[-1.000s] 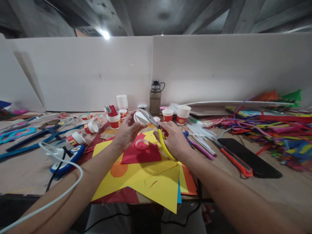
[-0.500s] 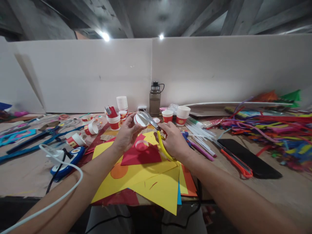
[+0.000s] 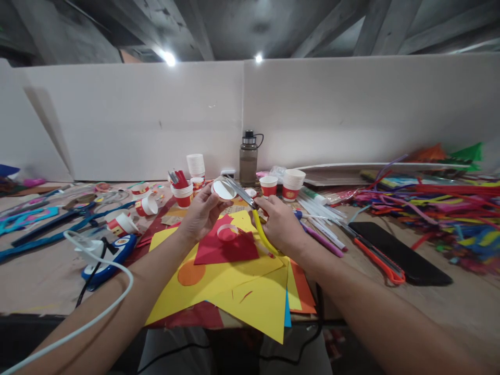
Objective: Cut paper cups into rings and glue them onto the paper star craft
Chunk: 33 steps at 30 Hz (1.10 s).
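Observation:
My left hand point(image 3: 202, 214) grips a small round white piece with a red edge point(image 3: 224, 190), which looks like the base of a paper cup. Yellow-handled scissors point(image 3: 262, 232) are in my right hand point(image 3: 282, 225), their metal blades pointing left and meeting the white piece. Below the hands, a curled red and white strip point(image 3: 227, 233) rests on red paper point(image 3: 221, 251), which lies over yellow sheets point(image 3: 250, 304). An orange paper disc point(image 3: 191, 274) sits to the left on the yellow.
Stacked cups point(image 3: 294, 185), a cup of red pens point(image 3: 182, 192) and a bottle point(image 3: 248, 161) stand behind. To the right lie a cutter point(image 3: 380, 260), a black phone point(image 3: 398, 252) and colourful pipe cleaners point(image 3: 433, 205). A power strip point(image 3: 111, 260) is on the left.
My left hand and the white piece have shifted slightly left, and the piece is tilted differently. A small red-tipped scrap now shows beneath the scissors.

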Each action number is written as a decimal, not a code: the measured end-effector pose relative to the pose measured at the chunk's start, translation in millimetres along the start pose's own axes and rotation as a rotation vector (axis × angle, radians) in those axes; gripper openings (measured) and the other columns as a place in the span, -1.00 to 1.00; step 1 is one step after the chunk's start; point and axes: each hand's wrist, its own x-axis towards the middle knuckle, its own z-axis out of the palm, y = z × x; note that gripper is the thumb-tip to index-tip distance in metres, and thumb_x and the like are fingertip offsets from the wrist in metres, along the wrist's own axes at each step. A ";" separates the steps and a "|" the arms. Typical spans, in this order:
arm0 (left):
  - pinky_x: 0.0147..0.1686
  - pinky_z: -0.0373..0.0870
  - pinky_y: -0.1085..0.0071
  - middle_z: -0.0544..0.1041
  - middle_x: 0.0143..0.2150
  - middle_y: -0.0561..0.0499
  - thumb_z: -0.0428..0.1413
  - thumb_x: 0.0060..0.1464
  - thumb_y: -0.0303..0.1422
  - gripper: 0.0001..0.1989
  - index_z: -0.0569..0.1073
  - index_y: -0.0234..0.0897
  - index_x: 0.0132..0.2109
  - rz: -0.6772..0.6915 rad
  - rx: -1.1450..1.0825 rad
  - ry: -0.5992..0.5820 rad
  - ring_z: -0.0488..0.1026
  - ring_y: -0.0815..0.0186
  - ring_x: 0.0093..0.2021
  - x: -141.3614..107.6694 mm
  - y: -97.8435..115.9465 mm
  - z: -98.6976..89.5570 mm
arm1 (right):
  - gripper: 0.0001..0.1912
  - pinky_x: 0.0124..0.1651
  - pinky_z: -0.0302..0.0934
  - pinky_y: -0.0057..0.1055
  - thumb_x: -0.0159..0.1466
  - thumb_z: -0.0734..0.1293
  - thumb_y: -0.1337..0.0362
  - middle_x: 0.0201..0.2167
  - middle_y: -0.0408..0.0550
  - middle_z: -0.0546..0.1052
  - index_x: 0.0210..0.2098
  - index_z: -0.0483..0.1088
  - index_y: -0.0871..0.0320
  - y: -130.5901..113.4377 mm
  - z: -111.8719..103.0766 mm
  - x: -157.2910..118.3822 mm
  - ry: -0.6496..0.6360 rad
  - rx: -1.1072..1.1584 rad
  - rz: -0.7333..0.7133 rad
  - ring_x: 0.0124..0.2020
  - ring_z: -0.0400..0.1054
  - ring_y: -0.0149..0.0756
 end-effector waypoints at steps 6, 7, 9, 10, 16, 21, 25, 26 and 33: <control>-0.26 0.47 0.54 0.54 -0.13 -0.05 0.34 -0.14 -0.20 -0.56 0.49 -0.31 -0.11 -0.036 0.017 -0.030 0.50 0.37 -0.20 -0.3 0.8 0.0 | -0.62 -0.23 0.22 -0.35 0.25 0.27 0.20 -0.20 0.05 0.37 0.05 0.37 0.14 -2.6 -4.8 1.6 -0.030 0.025 0.000 -0.24 0.33 -0.20; -0.27 0.47 0.54 0.54 -0.13 -0.06 0.34 -0.15 -0.19 -0.55 0.49 -0.32 -0.12 -0.048 0.021 -0.033 0.50 0.35 -0.20 -0.6 -0.2 0.1 | -0.60 -0.22 0.23 -0.34 0.24 0.28 0.20 -0.17 0.07 0.37 0.06 0.36 0.13 -2.9 -5.3 1.9 -0.032 0.038 0.001 -0.21 0.33 -0.19; -0.27 0.46 0.54 0.54 -0.13 -0.09 0.34 -0.16 -0.18 -0.54 0.49 -0.34 -0.12 -0.066 0.030 -0.040 0.50 0.34 -0.19 -1.3 -2.2 0.4 | -0.59 -0.21 0.23 -0.34 0.21 0.31 0.21 -0.14 0.07 0.36 0.05 0.36 0.13 -3.0 -6.0 2.4 -0.032 0.049 0.006 -0.21 0.33 -0.19; -0.27 0.47 0.54 0.54 -0.13 -0.09 0.34 -0.16 -0.19 -0.53 0.49 -0.34 -0.12 -0.068 0.034 -0.041 0.50 0.34 -0.18 -1.5 -2.8 0.5 | -0.59 -0.21 0.23 -0.34 0.21 0.31 0.22 -0.14 0.07 0.36 0.05 0.36 0.14 -2.9 -6.1 2.4 -0.032 0.047 0.005 -0.22 0.33 -0.19; -0.25 0.48 0.54 0.55 -0.13 -0.10 0.34 -0.14 -0.19 -0.54 0.48 -0.35 -0.12 -0.070 0.030 -0.043 0.52 0.35 -0.20 -1.7 -0.8 0.3 | -0.62 -0.25 0.22 -0.36 0.24 0.26 0.22 -0.17 0.07 0.38 0.04 0.37 0.16 -2.8 -6.6 1.1 -0.016 0.003 -0.017 -0.26 0.33 -0.21; -0.28 0.50 0.52 0.57 -0.15 -0.11 0.34 -0.16 -0.16 -0.50 0.48 -0.36 -0.11 -0.065 0.031 -0.064 0.54 0.28 -0.18 -1.4 2.7 0.4 | -0.61 -0.29 0.19 -0.36 0.25 0.25 0.20 -0.19 0.07 0.39 0.06 0.37 0.14 -2.3 -6.4 1.0 -0.019 -0.059 -0.015 -0.30 0.33 -0.22; -0.33 0.49 0.51 0.57 -0.18 -0.09 0.32 -0.13 -0.13 -0.53 0.47 -0.33 -0.12 -0.062 0.019 -0.051 0.55 0.26 -0.20 -1.7 4.6 1.7 | -0.60 -0.31 0.16 -0.36 0.24 0.26 0.19 -0.21 0.06 0.40 0.06 0.37 0.13 -0.8 -4.5 1.0 -0.002 -0.098 -0.022 -0.33 0.32 -0.24; -0.35 0.49 0.51 0.57 -0.19 -0.09 0.31 -0.11 -0.12 -0.53 0.46 -0.33 -0.12 -0.061 0.011 -0.045 0.56 0.26 -0.21 -1.6 4.9 1.8 | -0.60 -0.32 0.16 -0.36 0.25 0.26 0.19 -0.22 0.06 0.41 0.06 0.37 0.14 -0.5 -4.1 1.0 0.002 -0.102 -0.024 -0.34 0.32 -0.24; -0.44 0.45 0.51 0.57 -0.21 -0.07 0.26 -0.05 -0.10 -0.56 0.43 -0.29 -0.10 -0.041 -0.023 -0.007 0.57 0.27 -0.27 0.6 4.2 0.5 | -0.63 -0.30 0.17 -0.36 0.25 0.25 0.22 -0.24 0.04 0.39 0.03 0.37 0.13 0.4 -4.2 0.7 -0.020 -0.101 -0.022 -0.32 0.31 -0.25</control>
